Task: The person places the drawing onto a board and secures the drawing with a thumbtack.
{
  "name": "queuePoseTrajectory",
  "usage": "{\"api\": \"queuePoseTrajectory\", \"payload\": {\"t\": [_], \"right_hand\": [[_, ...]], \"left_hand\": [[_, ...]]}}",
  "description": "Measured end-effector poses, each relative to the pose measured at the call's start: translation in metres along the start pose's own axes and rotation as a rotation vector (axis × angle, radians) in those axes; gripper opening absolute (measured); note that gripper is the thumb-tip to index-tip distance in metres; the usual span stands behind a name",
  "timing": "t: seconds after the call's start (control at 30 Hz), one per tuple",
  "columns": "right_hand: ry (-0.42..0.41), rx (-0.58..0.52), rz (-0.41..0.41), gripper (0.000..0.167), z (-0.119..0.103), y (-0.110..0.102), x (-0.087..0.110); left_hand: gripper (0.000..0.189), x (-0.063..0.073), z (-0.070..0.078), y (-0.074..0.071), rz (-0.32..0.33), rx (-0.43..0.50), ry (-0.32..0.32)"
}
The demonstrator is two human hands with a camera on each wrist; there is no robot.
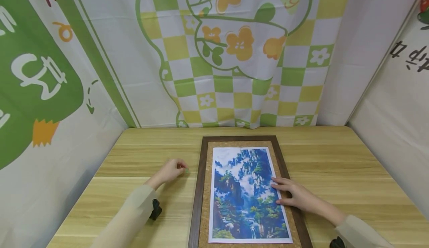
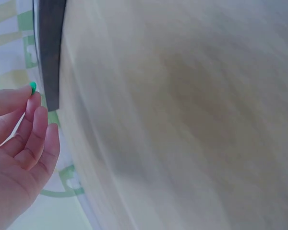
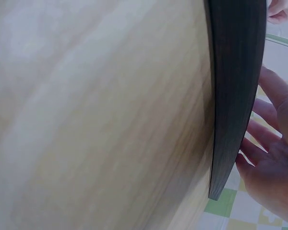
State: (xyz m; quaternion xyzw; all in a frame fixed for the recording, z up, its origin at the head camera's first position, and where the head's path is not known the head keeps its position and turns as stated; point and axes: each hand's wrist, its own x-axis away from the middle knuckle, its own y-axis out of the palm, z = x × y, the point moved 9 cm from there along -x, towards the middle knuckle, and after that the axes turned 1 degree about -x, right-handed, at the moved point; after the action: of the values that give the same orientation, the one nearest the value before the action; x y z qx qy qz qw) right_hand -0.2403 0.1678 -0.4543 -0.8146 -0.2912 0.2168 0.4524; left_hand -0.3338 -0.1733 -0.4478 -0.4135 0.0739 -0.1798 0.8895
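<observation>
A landscape print [image 1: 248,199] of blue mountains, trees and waterfalls lies on a cork board [image 1: 243,143] with a dark brown wooden frame [image 1: 200,192]. Left of the board, my left hand [image 1: 171,170] pinches a small green push pin [image 2: 33,87] between thumb and index finger; only its rounded green end shows. The other left fingers are loosely bent in the left wrist view. On the print's right edge rest the spread fingertips of my right hand [image 1: 296,196], reaching over the frame's right side. In the right wrist view the frame hides those fingertips.
The board lies on a light wood-grain table [image 1: 335,166], with tabletop on both sides of it. A green-and-yellow checked curtain [image 1: 234,91] hangs behind the table. Printed cloth walls [image 1: 104,102] stand at left and right.
</observation>
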Motion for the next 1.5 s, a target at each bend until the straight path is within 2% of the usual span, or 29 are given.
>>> {"api": "queuePoseTrajectory", "payload": {"t": [0.17, 0.4, 0.67, 0.9, 1.27, 1.5], "right_hand": [[0.001, -0.007, 0.003, 0.054, 0.001, 0.000, 0.000], [0.010, -0.020, -0.008, 0.054, 0.002, 0.001, 0.000], [0.022, -0.025, -0.013, 0.055, 0.003, 0.001, 0.000], [0.033, -0.040, -0.023, 0.058, 0.004, 0.001, 0.000], [0.021, -0.054, -0.019, 0.057, 0.001, 0.000, 0.000], [0.019, -0.047, -0.016, 0.057, 0.001, 0.000, 0.001]], "left_hand": [[0.013, -0.009, 0.008, 0.001, 0.015, 0.009, -0.032], [0.015, -0.025, 0.031, 0.006, 0.033, 0.043, 0.017], [0.015, -0.042, 0.051, 0.015, 0.037, 0.092, 0.020], [0.017, -0.058, 0.070, 0.022, 0.036, 0.160, 0.062], [0.019, -0.083, 0.085, 0.034, 0.045, 0.243, 0.005], [0.018, -0.097, 0.089, 0.047, 0.041, 0.351, -0.057]]}}
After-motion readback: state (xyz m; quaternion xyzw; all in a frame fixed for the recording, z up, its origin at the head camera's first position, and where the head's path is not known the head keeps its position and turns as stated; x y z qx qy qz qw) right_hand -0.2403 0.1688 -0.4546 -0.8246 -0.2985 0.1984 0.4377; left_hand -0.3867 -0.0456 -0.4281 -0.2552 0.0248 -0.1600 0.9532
